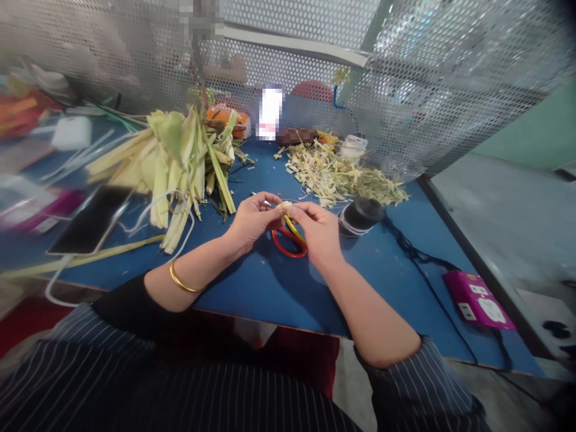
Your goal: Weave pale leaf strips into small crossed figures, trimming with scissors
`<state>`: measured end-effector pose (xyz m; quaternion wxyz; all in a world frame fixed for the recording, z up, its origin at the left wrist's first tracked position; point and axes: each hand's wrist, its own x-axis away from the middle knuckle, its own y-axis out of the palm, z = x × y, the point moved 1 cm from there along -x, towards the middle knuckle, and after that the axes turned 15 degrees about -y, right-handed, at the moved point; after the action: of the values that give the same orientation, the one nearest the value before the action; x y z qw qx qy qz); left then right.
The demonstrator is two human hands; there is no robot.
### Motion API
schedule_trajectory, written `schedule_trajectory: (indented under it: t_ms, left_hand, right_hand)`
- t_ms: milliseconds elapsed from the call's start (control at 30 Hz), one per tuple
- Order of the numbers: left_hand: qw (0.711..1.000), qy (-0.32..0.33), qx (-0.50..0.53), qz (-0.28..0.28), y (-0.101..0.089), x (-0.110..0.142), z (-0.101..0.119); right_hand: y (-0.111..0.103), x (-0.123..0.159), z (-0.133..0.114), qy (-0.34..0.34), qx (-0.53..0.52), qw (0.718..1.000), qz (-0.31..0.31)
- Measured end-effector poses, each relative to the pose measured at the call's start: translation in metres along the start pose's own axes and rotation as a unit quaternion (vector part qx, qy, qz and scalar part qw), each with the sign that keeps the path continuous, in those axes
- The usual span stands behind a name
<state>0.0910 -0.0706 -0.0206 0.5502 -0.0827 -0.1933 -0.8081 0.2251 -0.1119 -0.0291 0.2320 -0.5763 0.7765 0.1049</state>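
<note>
My left hand (pixel 252 221) and my right hand (pixel 317 229) meet over the blue table (pixel 270 288), fingertips pinched together on a small pale piece of leaf strip (pixel 284 207). A thin metal point pokes out by my left fingers. Red-handled scissors (pixel 288 241) lie under and between the hands; a yellow strip runs across them. A gold bangle circles my left wrist.
A bundle of green-yellow leaves (pixel 180 162) lies at the left, a heap of shredded trimmings (pixel 342 174) at the back right. A black spool (pixel 364 213), a phone (pixel 92 219) with white cable, and a pink power strip (pixel 477 300) sit around. Perforated metal screens stand behind.
</note>
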Motion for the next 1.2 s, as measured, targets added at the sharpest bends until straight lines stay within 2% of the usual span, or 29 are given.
schedule_trajectory:
  t_ms: [133,233,400,533,767,900,1067,1200]
  left_hand:
    - [1.000,0.003,-0.007,-0.012,-0.001,-0.002,-0.002]
    - [1.000,0.004,-0.002,-0.022,-0.002,-0.002,-0.002]
    - [0.999,-0.001,-0.014,-0.033,-0.002,-0.002,-0.002]
    - [0.998,0.020,-0.046,-0.027,-0.002,-0.002,-0.004]
    - [0.990,0.075,-0.118,0.020,-0.001,-0.001,-0.003]
    - [0.988,0.077,-0.127,0.046,-0.001,0.001,-0.002]
    - [0.968,0.130,-0.211,0.045,-0.002,0.002,0.000]
    - [0.954,0.162,-0.250,0.036,-0.002,0.003,0.001]
  right_hand:
    - [0.000,-0.001,-0.001,0.068,-0.039,0.996,0.035]
    - [-0.002,-0.002,-0.004,0.093,-0.041,0.994,0.030]
    - [-0.003,-0.003,-0.006,0.096,-0.021,0.995,-0.022]
    - [-0.003,-0.002,-0.002,0.115,-0.002,0.993,-0.016]
    - [-0.006,0.000,0.009,0.079,0.081,0.993,-0.039]
    - [-0.004,0.003,0.013,0.087,0.054,0.995,-0.011]
    - [0.001,0.003,0.008,0.124,-0.032,0.991,0.035]
    - [0.001,0.002,0.007,0.112,-0.025,0.992,0.049]
